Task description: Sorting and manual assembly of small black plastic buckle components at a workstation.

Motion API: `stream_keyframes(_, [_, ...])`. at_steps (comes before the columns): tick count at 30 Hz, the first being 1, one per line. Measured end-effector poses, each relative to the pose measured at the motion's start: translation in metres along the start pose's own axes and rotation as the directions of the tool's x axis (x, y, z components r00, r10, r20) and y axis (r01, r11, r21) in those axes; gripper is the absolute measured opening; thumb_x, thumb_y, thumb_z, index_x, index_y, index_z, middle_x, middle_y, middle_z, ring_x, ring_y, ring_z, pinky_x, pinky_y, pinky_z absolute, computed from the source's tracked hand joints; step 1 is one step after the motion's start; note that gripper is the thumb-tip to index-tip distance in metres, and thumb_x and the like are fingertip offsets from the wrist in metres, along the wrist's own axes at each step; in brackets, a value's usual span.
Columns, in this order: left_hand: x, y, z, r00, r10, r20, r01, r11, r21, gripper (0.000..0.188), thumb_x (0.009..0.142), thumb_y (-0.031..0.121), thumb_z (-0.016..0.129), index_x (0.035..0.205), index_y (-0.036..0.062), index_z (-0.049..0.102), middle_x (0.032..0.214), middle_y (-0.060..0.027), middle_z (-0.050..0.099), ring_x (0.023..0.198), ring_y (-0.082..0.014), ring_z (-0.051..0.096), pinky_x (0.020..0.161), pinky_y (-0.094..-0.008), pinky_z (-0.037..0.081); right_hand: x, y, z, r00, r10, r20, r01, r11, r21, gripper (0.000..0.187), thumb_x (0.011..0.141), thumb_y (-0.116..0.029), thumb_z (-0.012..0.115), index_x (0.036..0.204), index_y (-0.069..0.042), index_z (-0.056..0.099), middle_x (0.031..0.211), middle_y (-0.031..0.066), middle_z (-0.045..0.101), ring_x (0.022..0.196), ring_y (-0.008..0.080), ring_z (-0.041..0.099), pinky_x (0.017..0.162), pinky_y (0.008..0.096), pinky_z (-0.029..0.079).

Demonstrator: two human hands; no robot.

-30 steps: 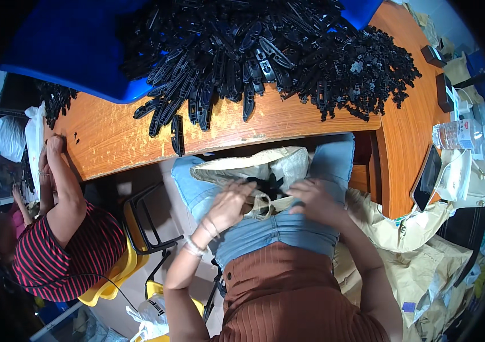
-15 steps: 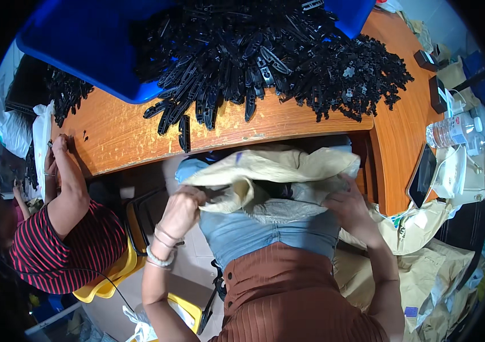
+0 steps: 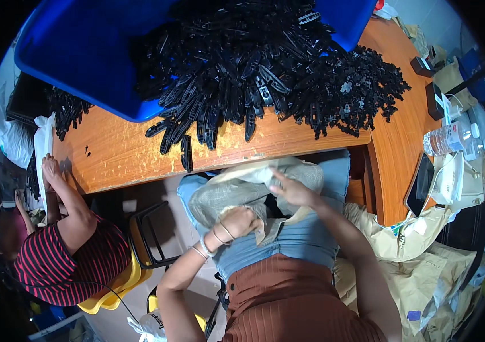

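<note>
A tan sack [image 3: 219, 194] with a greyish woven surface lies across my lap, its dark mouth partly spread. My left hand [image 3: 238, 222], with bracelets at the wrist, is closed on the near edge of the sack's mouth. Reaching over the opening from the right is my right hand [image 3: 298, 192], fingers stretched out beside the sack's far fold. That hand is slightly blurred. Most of the sack's inside is hidden by its folds.
On the wooden table [image 3: 231, 148] ahead, long black plastic parts [image 3: 208, 97] spill from a blue bin [image 3: 83, 74], beside small black pieces [image 3: 362, 85]. At right are a phone [image 3: 420, 183], a water bottle [image 3: 441, 141] and tan sacks [image 3: 413, 279]. A co-worker [image 3: 71, 256] sits at left.
The sack has been folded and turned in my lap, showing more grey surface. My left hand has moved right and slightly down; my right hand has moved left, away from the sack's right edge.
</note>
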State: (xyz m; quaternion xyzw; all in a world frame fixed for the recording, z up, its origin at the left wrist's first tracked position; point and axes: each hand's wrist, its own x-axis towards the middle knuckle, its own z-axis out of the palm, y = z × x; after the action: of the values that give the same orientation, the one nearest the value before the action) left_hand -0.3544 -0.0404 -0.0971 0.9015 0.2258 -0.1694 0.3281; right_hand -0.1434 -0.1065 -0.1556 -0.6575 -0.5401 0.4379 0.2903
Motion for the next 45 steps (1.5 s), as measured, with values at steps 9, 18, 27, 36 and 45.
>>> stream_keyframes(9, [-0.023,0.063,-0.054,0.893,0.439,0.096,-0.44,0.898,-0.009,0.015,0.078,0.017,0.061,0.07,0.0053,0.064,0.064,-0.0105,0.062,0.055,-0.029,0.06,0.053,-0.0376,0.05,0.065,0.11,0.005,0.936,0.088,-0.34,-0.173,0.958,-0.228,0.04,0.092,-0.03,0.05,0.119,-0.001,0.053,0.114,0.022,0.058,0.099,0.0336,0.057,0.086,0.0391,0.043])
stream_keyframes(18, [0.036,0.041,-0.118,0.444,0.048,-0.895,-0.071,0.997,0.018,0.021,0.082,0.016,0.067,0.094,0.0014,0.057,0.081,-0.0116,0.058,0.063,-0.0261,0.059,0.051,-0.0336,0.046,-0.037,-0.081,-0.084,0.658,-0.124,-0.743,0.003,0.987,-0.163,0.012,0.082,-0.008,0.064,0.092,-0.002,0.059,0.082,0.0102,0.059,0.072,0.0214,0.058,0.062,0.0305,0.046])
stream_keyframes(27, [0.062,0.038,-0.115,0.447,0.054,-0.893,0.068,0.993,0.094,0.018,0.081,0.009,0.06,0.097,0.0021,0.054,0.083,-0.0144,0.051,0.068,-0.0316,0.057,0.056,-0.0384,0.045,-0.014,-0.076,-0.099,0.431,-0.357,-0.829,-0.129,0.884,-0.448,0.015,0.08,-0.005,0.064,0.094,-0.003,0.058,0.087,0.0124,0.056,0.079,0.0282,0.057,0.068,0.0351,0.046])
stream_keyframes(36, [0.044,0.034,-0.098,0.257,-0.199,-0.946,-0.146,0.959,-0.242,0.007,0.082,-0.002,0.058,0.089,-0.0025,0.059,0.08,-0.0111,0.06,0.071,-0.0179,0.059,0.062,-0.0299,0.047,-0.033,-0.093,-0.1,0.471,0.018,-0.882,0.207,0.97,0.13,0.012,0.09,-0.009,0.055,0.099,-0.002,0.059,0.076,0.0048,0.059,0.065,0.0097,0.056,0.051,0.0219,0.04])
stream_keyframes(45, [0.023,0.046,-0.096,0.688,-0.448,-0.57,-0.576,0.141,-0.805,0.021,0.086,0.0,0.058,0.107,-0.0054,0.059,0.077,-0.0124,0.064,0.068,-0.0181,0.063,0.062,-0.0269,0.053,-0.044,-0.129,-0.099,0.86,0.206,-0.466,0.311,0.512,0.8,0.022,0.089,-0.004,0.052,0.107,0.005,0.059,0.082,0.0119,0.064,0.058,0.01,0.056,0.045,0.0189,0.039])
